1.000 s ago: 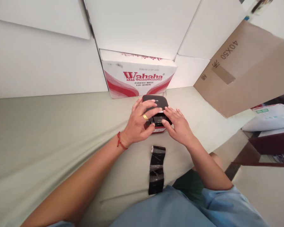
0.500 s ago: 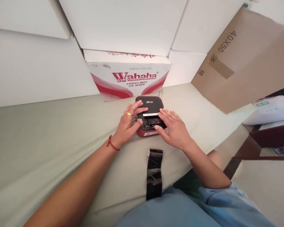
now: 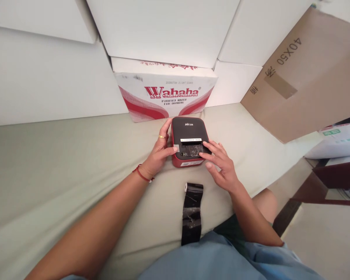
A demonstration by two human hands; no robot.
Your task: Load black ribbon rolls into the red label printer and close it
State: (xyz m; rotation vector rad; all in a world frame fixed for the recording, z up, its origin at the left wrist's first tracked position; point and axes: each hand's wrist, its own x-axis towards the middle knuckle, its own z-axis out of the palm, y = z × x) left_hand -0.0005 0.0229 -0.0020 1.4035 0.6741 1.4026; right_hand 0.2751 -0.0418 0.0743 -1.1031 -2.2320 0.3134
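A small black-topped, red-sided label printer point(image 3: 189, 131) lies on the pale green cloth, a short piece of shiny black film point(image 3: 194, 151) sticking out of its slot. My left hand point(image 3: 158, 154) grips the printer's left side, fingers along the edge and thumb on the top beside a clear tab. At the right edge, my right hand point(image 3: 224, 167) has its fingers apart, with fingertips at the film's end and the printer's top. Closer to my body, a partly unrolled roll of black film point(image 3: 191, 217) with a white core lies on the cloth.
A Wahaha water carton point(image 3: 172, 91) stands right behind the printer, among stacked white boxes point(image 3: 163, 27). To the right leans a large brown cardboard sheet point(image 3: 306, 74). A white packet point(image 3: 335, 140) lies beyond the cloth's right edge point(image 3: 280, 167).
My left hand has slid off the printer's top to its left side, fingers now along the edge. My right hand has drawn back toward the right and spread its fingers, uncovering more of the film.
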